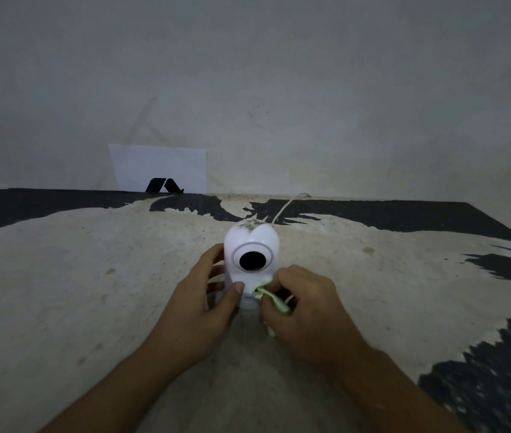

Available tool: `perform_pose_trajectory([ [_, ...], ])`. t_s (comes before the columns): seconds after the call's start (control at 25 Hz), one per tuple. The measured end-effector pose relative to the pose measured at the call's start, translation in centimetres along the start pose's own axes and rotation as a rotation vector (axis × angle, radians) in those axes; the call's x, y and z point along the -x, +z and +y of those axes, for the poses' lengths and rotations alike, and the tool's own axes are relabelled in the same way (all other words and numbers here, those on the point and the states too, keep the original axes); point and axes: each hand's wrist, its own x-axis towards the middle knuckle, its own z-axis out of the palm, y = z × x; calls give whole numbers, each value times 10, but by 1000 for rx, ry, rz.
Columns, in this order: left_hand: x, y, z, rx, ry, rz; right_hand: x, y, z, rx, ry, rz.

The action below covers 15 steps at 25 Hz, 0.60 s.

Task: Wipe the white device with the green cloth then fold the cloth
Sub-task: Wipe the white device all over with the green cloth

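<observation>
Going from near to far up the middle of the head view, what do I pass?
Hands gripping the device, left hand and right hand with the green cloth → white device → its cable → wall, with a white paper leaning against it at left.

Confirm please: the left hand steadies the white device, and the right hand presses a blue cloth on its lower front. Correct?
Not quite: the cloth is green, not blue, as the head view shows. The rest holds: the left hand steadies the device, and the right hand presses the cloth on its lower front.
</observation>
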Motion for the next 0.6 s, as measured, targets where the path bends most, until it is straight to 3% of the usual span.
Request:
perform_pose_trajectory([
  [0.08,0,0,0,4,-2,4,1,-1,1,21,-29,-64],
  [0.24,0,0,0,-13,-7,0,-5,-7,5,-47,36,129],
  [0.44,0,2,1,1,-20,14,2,6,-6,63,-75,-102],
  [0.6,0,1,1,-8,-7,6,-7,-11,11,-17,66,143],
])
